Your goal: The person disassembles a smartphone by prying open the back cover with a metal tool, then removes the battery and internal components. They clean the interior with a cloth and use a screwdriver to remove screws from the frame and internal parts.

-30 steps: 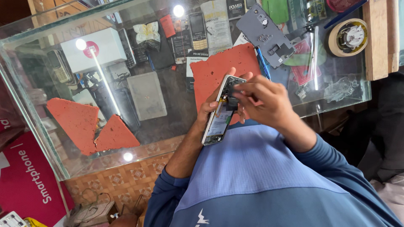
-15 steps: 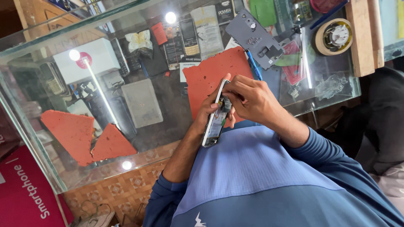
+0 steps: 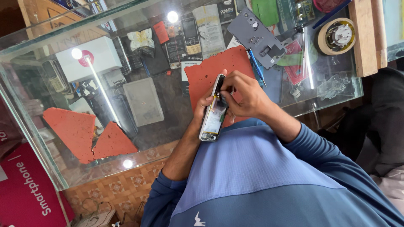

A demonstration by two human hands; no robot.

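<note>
Left hand [image 3: 202,110] wrapped around an opened phone [image 3: 213,110], fingers clamped on its edge. Phone held up on its side over the red mat [image 3: 210,69] on the glass counter [image 3: 176,126]. Right hand [image 3: 246,97] on the phone's top part, fingertips pinched together, maybe on a tiny tool, too small to tell. Grey back cover [image 3: 256,37] lying nearby, beside a tape roll [image 3: 336,36].

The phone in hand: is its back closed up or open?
Open: the phone shows bare internals, and a grey back cover lies apart on the glass counter.
</note>
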